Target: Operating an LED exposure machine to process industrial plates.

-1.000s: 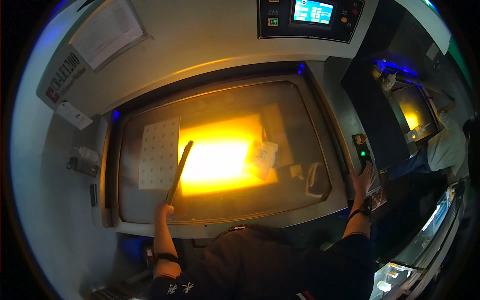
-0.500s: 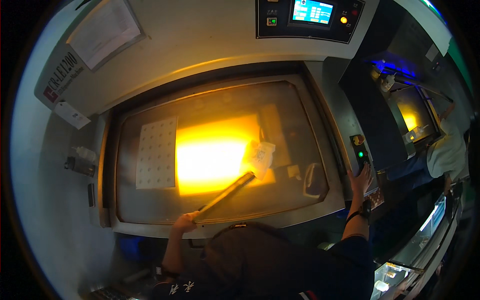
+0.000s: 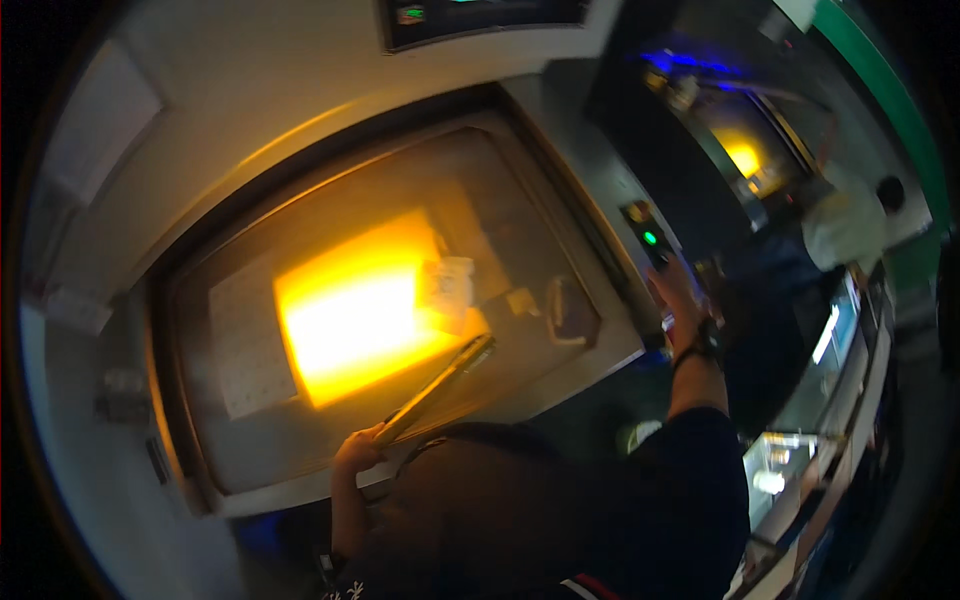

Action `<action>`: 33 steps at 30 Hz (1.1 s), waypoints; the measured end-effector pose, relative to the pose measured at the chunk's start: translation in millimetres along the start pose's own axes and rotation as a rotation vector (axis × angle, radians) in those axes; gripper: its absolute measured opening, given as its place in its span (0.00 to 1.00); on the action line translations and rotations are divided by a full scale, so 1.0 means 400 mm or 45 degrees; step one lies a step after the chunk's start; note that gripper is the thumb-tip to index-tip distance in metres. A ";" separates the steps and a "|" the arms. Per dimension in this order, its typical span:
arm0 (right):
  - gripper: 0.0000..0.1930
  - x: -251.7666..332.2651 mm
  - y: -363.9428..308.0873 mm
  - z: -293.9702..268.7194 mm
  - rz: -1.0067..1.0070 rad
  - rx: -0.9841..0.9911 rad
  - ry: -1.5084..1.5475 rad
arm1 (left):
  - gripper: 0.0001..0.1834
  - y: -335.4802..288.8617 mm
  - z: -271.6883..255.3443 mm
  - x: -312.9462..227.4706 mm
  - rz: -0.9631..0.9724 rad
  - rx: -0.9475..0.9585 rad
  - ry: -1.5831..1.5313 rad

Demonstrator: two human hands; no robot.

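A long, slim bar slants over the near edge of a wide framed glass bed. My left hand is closed around its lower end. The bar's far end reaches toward a crumpled white cloth or packet at the edge of a glowing yellow rectangle. My right hand lies by the small button box, just below its green light. Its fingers look stretched out over the box, though motion blurs them, and nothing shows in them. A pale dotted sheet lies left of the glow.
Right of the glow are a small pale block and a rounded dark piece with a light edge. The bed's raised metal frame borders everything. Another person works at a similar lit machine at the right. A lit glass case stands lower right.
The whole view has turned and shifted, so the machine appears tilted and farther left. My left hand still holds the bar. My right hand stays by the button box.
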State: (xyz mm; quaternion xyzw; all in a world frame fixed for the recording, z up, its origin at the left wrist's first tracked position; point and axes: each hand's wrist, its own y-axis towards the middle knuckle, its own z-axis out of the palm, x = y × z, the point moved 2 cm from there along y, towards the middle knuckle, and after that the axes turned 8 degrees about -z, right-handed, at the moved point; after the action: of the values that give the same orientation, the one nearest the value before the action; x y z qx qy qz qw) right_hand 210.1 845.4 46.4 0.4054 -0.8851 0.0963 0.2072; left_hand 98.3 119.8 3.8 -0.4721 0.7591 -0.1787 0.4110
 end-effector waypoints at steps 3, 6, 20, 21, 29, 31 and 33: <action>0.33 -0.107 0.018 0.004 -0.161 -0.154 -0.215 | 0.34 0.016 -0.023 -0.008 -0.011 0.083 -0.091; 0.32 0.022 -0.014 -0.055 0.107 0.090 -0.017 | 0.36 0.017 -0.024 -0.002 -0.028 0.088 -0.135; 0.31 0.124 0.152 -0.032 -0.217 0.539 -0.698 | 0.37 0.022 -0.030 0.007 -0.032 0.145 -0.128; 0.28 0.197 0.176 -0.016 -0.476 0.341 -0.601 | 0.38 0.028 -0.021 0.016 0.067 0.108 -0.139; 0.26 0.985 0.285 -0.153 -1.326 -0.468 0.004 | 0.43 0.041 0.044 0.068 -0.003 0.035 -0.068; 0.26 1.086 0.333 -0.190 -1.381 -0.540 0.000 | 0.43 0.037 0.053 0.057 -0.079 -0.024 -0.015; 0.28 1.146 0.392 -0.224 -1.481 -0.830 -0.118 | 0.43 0.032 0.054 0.045 -0.092 -0.048 -0.011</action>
State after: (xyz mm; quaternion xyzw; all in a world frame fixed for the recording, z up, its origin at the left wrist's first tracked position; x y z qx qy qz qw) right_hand -150.9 667.4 330.3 0.7369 -0.5142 -0.3211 0.2991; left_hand 104.3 113.0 -25.8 -0.5078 0.7430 -0.1770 0.3984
